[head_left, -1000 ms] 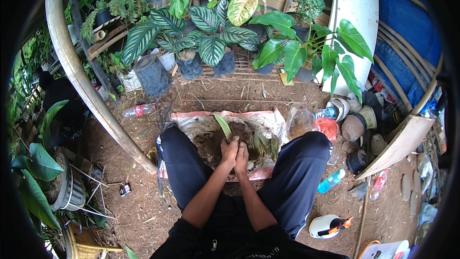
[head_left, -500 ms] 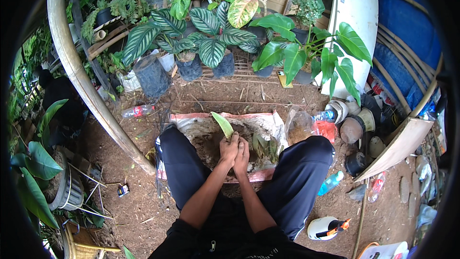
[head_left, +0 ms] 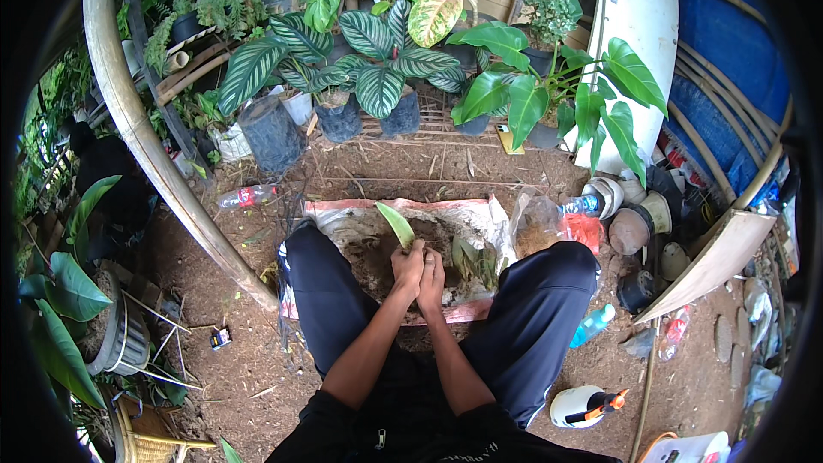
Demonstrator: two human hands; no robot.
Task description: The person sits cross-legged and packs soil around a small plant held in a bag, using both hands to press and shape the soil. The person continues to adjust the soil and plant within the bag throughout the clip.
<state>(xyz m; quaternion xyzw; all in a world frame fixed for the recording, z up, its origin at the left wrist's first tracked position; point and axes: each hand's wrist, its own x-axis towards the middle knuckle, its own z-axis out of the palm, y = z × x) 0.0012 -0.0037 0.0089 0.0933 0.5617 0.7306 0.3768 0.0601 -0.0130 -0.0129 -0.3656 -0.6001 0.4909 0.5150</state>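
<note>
A pale green, pointed leaf cutting (head_left: 394, 224) stands up out of my closed left hand (head_left: 406, 266), leaning to the left. Pressed against it is my right hand (head_left: 432, 279), its fingers curled inward; what they hold is hidden. Both hands are over a white sack with pinkish edges (head_left: 499, 227), spread on the ground between my knees. Dark soil (head_left: 358, 250) covers part of the sack. More green-brown leaf pieces (head_left: 473, 262) lie on it, just right of my hands.
Potted striped-leaf plants (head_left: 377, 77) line the far side. A bamboo pole (head_left: 163, 154) slants at the left. At the right are a clear plastic bag (head_left: 533, 227), a teal bottle (head_left: 591, 327), stacked pots (head_left: 630, 231) and a white spray bottle (head_left: 576, 407).
The leaf cutting has shifted very slightly left and down with my hands. My hands stay pressed together, and the surroundings look the same.
</note>
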